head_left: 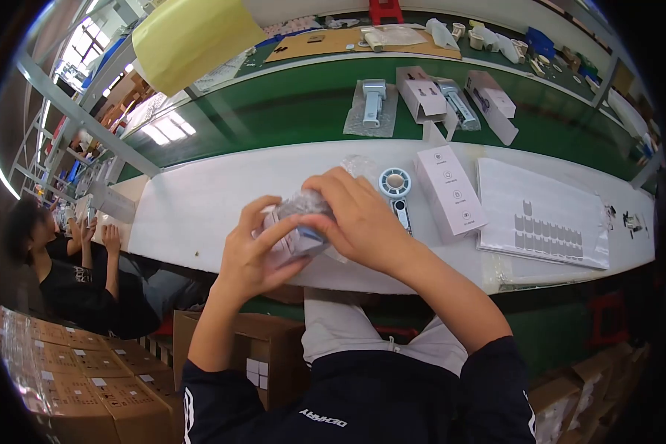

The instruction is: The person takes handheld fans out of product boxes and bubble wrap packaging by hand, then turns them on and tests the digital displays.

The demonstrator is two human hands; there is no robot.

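My left hand (246,255) is wrapped round a small pale printed box (280,250) above the near edge of the white table. At the box's upper end, crinkled clear plastic wrap (305,201) bulges out, and my right hand (359,218) grips it with bent fingers and thumb. What lies inside the wrap is mostly hidden by my fingers. Just right of my right hand, a light blue and white handheld fan (395,182) lies on the table, its handle partly behind my wrist. Beside it lies a white printed box (451,194) with an open flap.
Flat printed sheets in plastic (544,214) lie on the right of the white table (192,200). On the green belt (274,111) are a bagged fan (373,107) and open boxes (422,92). A person (74,274) sits at left. Cartons (89,370) stand below.
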